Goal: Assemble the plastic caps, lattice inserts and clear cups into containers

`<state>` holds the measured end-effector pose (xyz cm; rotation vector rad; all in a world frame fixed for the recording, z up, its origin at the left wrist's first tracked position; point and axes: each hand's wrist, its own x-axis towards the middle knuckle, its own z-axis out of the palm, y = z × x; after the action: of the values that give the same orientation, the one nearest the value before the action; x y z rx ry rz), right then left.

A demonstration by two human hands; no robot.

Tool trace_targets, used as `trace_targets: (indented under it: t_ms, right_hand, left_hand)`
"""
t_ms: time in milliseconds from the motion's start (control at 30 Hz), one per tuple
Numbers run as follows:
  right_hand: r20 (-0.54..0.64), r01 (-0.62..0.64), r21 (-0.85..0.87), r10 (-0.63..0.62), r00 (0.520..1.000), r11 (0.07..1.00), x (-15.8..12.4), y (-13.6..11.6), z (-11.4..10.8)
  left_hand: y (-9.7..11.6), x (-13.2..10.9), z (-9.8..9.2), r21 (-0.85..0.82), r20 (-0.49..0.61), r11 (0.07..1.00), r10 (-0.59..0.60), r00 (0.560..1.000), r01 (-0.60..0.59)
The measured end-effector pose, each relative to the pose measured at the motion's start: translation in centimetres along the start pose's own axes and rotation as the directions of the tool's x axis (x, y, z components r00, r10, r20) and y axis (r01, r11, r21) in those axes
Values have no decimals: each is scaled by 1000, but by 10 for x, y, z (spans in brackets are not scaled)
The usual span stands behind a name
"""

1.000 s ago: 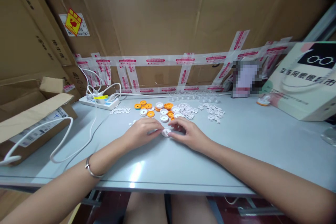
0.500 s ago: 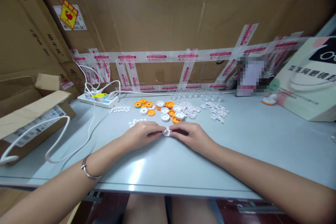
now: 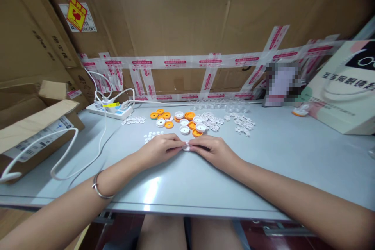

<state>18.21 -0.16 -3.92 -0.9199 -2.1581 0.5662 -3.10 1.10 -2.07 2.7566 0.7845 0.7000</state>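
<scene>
Between my two hands, low over the grey table (image 3: 175, 187), is a small round white plastic part (image 3: 186, 147). My left hand (image 3: 162, 148) pinches its left side with thumb and forefinger. On the right side my right hand (image 3: 215, 150) grips the same part in a like pinch. Fingertips cover much of it, so its details cannot be made out. Just beyond my hands lie white round caps (image 3: 184, 129) and orange round caps (image 3: 169, 125), some overlapping. Small white discs (image 3: 152, 136) lie by my left knuckles.
Small white plastic pieces (image 3: 244, 124) are heaped right of the caps, with clear round pieces (image 3: 216, 104) behind. A white power strip (image 3: 113, 111) with cables stands back left. An open cardboard box (image 3: 38, 133) is at left, a printed box (image 3: 345, 90) at right. Tall cardboard (image 3: 175, 15) closes off the back.
Both hands stay at nearly the same spot, still pinching the white part. Its top looks flatter and more covered by the fingers now. The other things lie as before.
</scene>
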Motion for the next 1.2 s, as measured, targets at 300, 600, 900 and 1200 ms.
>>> trace_targets:
  t_ms: [300,600,900,1200]
  right_hand:
    - [-2,103,-103,-104,995,989,-1,4,2]
    - [11,175,-183,-176,984,967,0,5,4]
    - [-17,114,-103,-117,993,988,-1,6,4]
    - [-6,-67,2,67,998,998,2,1,0]
  left_hand:
    - [2,-1,1,34,59,999,3,998,-5]
    - [5,-4,2,188,101,979,57,993,-75]
    - [4,3,-15,58,-70,998,-7,998,11]
    - [-54,-15,-75,239,154,818,-563,812,523]
